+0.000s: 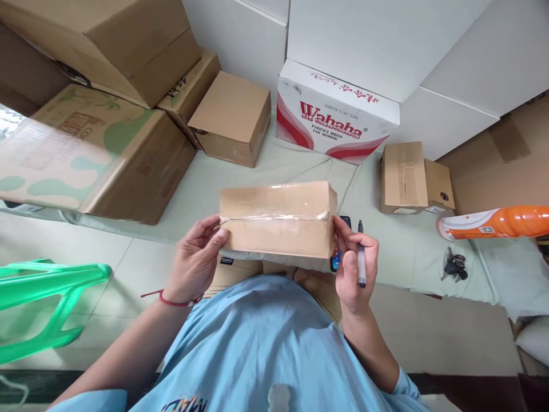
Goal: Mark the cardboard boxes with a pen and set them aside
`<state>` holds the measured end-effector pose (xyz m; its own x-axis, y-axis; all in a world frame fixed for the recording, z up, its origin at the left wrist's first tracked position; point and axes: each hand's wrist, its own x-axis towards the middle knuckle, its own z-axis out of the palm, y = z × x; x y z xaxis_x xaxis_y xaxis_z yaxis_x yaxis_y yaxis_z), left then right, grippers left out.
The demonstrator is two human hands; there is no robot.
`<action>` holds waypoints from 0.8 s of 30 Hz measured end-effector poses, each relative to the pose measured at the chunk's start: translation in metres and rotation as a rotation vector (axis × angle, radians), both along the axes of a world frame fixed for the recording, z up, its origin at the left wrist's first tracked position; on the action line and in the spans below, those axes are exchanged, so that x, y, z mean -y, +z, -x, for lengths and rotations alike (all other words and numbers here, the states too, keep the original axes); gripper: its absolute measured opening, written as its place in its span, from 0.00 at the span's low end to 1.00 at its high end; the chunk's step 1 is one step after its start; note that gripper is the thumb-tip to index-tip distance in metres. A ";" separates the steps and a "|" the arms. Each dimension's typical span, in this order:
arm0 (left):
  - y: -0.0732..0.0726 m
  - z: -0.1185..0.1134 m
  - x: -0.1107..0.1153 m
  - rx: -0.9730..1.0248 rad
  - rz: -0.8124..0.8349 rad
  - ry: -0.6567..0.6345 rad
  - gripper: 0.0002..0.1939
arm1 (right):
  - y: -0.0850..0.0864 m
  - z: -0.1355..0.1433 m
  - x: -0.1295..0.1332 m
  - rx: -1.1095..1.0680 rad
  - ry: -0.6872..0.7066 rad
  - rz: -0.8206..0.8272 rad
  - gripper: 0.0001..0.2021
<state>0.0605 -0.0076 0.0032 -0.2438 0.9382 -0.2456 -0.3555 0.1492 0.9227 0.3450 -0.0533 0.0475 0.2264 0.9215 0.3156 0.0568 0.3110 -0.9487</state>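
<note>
A brown cardboard box (277,237) with clear tape along its seam is held up between my two hands over the front edge of the covered surface. My left hand (199,254) grips its left end, thumb on the near face. At the right end, the fingertips of my right hand (354,266) press against the box. That hand also holds a pen (361,257) with a dark tip, upright between thumb and fingers. Partly hidden behind the box and right hand lies a phone (346,222) with its screen lit.
A white and red Wahaha carton (337,114) stands against the wall. Cardboard boxes (234,114) crowd the left, and smaller boxes (403,177) stand right. An orange bottle (497,222) and keys (454,266) lie on the pale green cloth (412,246). A green stool (55,280) is on the floor.
</note>
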 end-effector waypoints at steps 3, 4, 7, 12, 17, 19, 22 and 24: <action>-0.004 -0.007 0.003 -0.038 -0.109 -0.031 0.23 | -0.003 -0.004 -0.005 -0.061 -0.084 0.039 0.16; -0.005 -0.009 0.004 -0.048 -0.132 -0.047 0.22 | -0.004 -0.005 -0.007 -0.061 -0.114 0.070 0.18; -0.008 -0.013 0.007 -0.108 -0.180 -0.076 0.19 | -0.009 -0.008 -0.010 -0.078 -0.244 0.176 0.20; -0.010 -0.014 0.013 -0.260 -0.226 -0.088 0.16 | -0.018 -0.013 -0.013 -0.124 -0.395 0.314 0.24; -0.013 -0.013 0.015 -0.243 -0.144 -0.156 0.16 | -0.026 -0.011 -0.014 -0.082 -0.309 0.369 0.22; -0.011 -0.012 0.014 -0.277 -0.095 -0.188 0.20 | -0.028 -0.009 -0.011 -0.079 -0.226 0.354 0.20; -0.006 -0.012 0.012 -0.322 -0.027 -0.236 0.24 | -0.030 -0.010 -0.005 -0.041 -0.135 0.345 0.18; -0.003 -0.012 0.009 -0.272 -0.007 -0.249 0.25 | -0.029 -0.014 -0.001 0.004 -0.099 0.324 0.17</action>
